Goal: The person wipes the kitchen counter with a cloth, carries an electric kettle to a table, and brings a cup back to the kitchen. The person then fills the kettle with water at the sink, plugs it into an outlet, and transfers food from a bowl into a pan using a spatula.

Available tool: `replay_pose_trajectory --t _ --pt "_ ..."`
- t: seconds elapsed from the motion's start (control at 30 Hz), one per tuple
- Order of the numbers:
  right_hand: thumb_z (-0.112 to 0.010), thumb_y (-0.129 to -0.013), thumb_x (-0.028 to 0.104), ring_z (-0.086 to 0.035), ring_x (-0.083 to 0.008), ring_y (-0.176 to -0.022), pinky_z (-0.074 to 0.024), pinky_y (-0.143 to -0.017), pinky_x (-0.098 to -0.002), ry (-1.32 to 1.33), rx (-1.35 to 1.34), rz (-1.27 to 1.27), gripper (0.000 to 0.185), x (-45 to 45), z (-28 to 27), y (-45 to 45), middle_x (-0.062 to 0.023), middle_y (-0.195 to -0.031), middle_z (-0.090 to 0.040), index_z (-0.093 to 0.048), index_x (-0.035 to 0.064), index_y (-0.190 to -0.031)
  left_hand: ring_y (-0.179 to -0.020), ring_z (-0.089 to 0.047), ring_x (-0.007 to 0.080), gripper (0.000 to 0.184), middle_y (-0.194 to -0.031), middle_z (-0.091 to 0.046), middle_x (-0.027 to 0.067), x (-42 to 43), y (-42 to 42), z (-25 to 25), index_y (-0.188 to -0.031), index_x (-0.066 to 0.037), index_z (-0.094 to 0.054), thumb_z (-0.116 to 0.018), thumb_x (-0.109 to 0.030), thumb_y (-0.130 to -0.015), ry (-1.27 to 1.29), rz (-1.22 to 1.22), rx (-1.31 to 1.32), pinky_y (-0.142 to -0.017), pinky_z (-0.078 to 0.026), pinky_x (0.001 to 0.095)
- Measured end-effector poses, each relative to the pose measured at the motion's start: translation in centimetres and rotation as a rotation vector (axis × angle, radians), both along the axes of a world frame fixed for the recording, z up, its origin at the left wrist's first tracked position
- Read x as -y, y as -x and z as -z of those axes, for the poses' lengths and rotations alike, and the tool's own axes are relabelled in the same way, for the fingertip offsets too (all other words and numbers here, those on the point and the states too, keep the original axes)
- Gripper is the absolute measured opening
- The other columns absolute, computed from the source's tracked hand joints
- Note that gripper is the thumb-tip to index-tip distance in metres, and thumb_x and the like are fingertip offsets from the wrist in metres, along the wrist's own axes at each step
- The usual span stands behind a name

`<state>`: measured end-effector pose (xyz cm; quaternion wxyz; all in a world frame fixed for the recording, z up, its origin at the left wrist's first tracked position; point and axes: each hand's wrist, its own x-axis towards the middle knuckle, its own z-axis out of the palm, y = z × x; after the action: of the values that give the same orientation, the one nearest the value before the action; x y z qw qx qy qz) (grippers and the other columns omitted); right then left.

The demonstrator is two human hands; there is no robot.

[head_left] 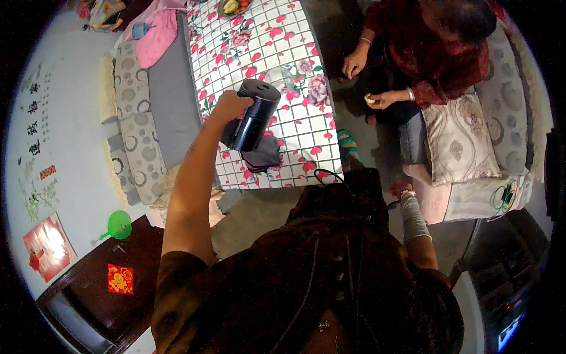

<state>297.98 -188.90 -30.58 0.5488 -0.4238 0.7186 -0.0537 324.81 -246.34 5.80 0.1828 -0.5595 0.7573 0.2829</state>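
Observation:
My left hand (234, 107) is closed around the handle of a shiny dark kettle (254, 115), which leans over the table with its round lid towards the far side. Just beyond the lid stands a clear glass vessel (279, 78); whether anything is in it, I cannot make out. Partly hidden under the kettle is a dark, flat thing (264, 154) lying on the patterned tablecloth (295, 138). My right hand (402, 189) hangs low at my side by the sofa's edge, with a pale wrap around the forearm. Its fingers are too blurred to read.
Another person (433, 53) sits on the right, holding a small pale piece of food (369, 99). A patterned cushion (461, 140) lies on the sofa beside them. At the table's far end is a plate of food (234, 7). A grey sofa (168, 88) lines the left side.

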Motion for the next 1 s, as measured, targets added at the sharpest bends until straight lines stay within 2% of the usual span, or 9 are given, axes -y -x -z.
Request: replay_pose_trajectory --t 0.1,0.17,0.3,0.37,0.47,0.57,0.7,0.77,1.0 --pt "-0.044 -0.089 0.016 -0.058 -0.0196 -0.056 -0.0456 -0.045 -0.0341 -0.027 0.306 0.511 0.018 -0.6 1.5 -0.2 -0.0086 -0.076 -0.064 -0.057 0.0064 -0.095 -0.048 -0.060 0.0222 0.040 -0.049 -0.058 0.0118 0.6 0.3 -0.1 -0.053 0.003 -0.059 -0.059 -0.033 -0.070 -0.024 0.053 0.042 -0.056 -0.050 0.0345" --pt "-0.043 -0.089 0.015 -0.058 -0.0199 -0.055 -0.0455 -0.045 -0.0337 -0.310 0.505 1.013 0.019 -1.0 2.0 -0.3 -0.0093 -0.076 -0.063 -0.055 0.0067 -0.100 -0.047 -0.058 0.0214 0.038 -0.050 -0.058 0.0119 1.0 0.4 0.0 -0.055 0.003 -0.060 -0.059 -0.032 -0.070 -0.071 0.053 -0.013 -0.055 -0.049 0.0344" --pt "-0.043 -0.090 0.014 -0.059 -0.0206 -0.056 -0.0460 -0.044 -0.0334 0.038 0.134 0.152 0.016 -1.9 1.5 -0.2 -0.0119 -0.074 -0.063 -0.053 0.0066 -0.100 -0.046 -0.057 0.0210 0.038 -0.050 -0.057 0.0121 1.3 0.7 0.1 -0.055 0.004 -0.060 -0.059 -0.031 -0.070 -0.082 0.028 -0.009 -0.054 -0.048 0.0341" --pt "-0.042 -0.090 0.013 -0.060 -0.0210 -0.058 -0.0468 -0.044 -0.0338 0.114 0.003 -0.090 0.015 -2.2 1.3 -0.1 -0.0132 -0.076 -0.063 -0.052 0.0059 -0.098 -0.046 -0.058 0.0203 0.036 -0.052 -0.058 0.0125 1.5 0.9 0.1 -0.057 0.005 -0.060 -0.061 -0.029 -0.069 -0.101 0.035 -0.019 -0.052 -0.048 0.0336" --pt "-0.042 -0.091 0.013 -0.063 -0.0223 -0.063 -0.0497 -0.048 -0.0344 0.189 0.132 -0.085 0.015 -3.7 2.8 0.4 -0.0140 -0.082 -0.065 -0.052 0.0053 -0.097 -0.046 -0.057 0.0197 0.035 -0.053 -0.058 0.0125 1.5 1.4 0.0 -0.059 0.006 -0.059 -0.062 -0.027 -0.068 -0.091 -0.003 0.004 -0.050 -0.047 0.0334" --pt "-0.042 -0.092 0.014 -0.065 -0.0235 -0.068 -0.0521 -0.053 -0.0352 0.032 0.047 -0.300 0.015 -3.4 2.3 1.1 -0.0144 -0.085 -0.066 -0.054 0.0056 -0.094 -0.045 -0.056 0.0193 0.033 -0.053 -0.058 0.0116 1.7 1.6 -0.4 -0.060 0.007 -0.059 -0.061 -0.026 -0.068 -0.150 -0.042 -0.015 -0.048 -0.046 0.0333" --pt "-0.051 -0.084 0.019 -0.064 -0.0254 -0.078 -0.0515 -0.061 -0.0371 -0.097 -0.133 -0.337 0.020 -2.2 0.0 0.1 -0.0134 -0.094 -0.064 -0.055 0.0067 -0.098 -0.040 -0.053 0.0187 0.043 -0.046 -0.055 0.0089 1.7 1.8 -0.5 -0.052 0.003 -0.059 -0.062 -0.035 -0.073 -0.092 0.023 -0.020 -0.044 -0.044 0.0345" --pt "-0.056 -0.080 0.022 -0.063 -0.0263 -0.083 -0.0513 -0.065 -0.0381 -0.114 -0.181 -0.323 0.025 -1.4 -1.1 -0.2 -0.0129 -0.098 -0.063 -0.056 0.0072 -0.100 -0.043 -0.055 0.0188 0.033 -0.050 -0.055 0.0099 1.5 2.5 -1.4 -0.057 0.005 -0.057 -0.061 -0.025 -0.068 -0.111 0.006 0.014 -0.047 -0.045 0.0323" --pt "-0.073 -0.066 0.031 -0.059 -0.0296 -0.099 -0.0503 -0.079 -0.0414 -0.121 -0.287 -0.311 0.049 0.0 -3.0 -0.2 -0.0112 -0.113 -0.060 -0.058 0.0092 -0.108 -0.042 -0.054 0.0183 0.032 -0.049 -0.055 0.0104 2.3 2.6 -1.4 -0.055 0.005 -0.057 -0.061 -0.024 -0.068 -0.115 -0.004 0.019 -0.046 -0.044 0.0315"
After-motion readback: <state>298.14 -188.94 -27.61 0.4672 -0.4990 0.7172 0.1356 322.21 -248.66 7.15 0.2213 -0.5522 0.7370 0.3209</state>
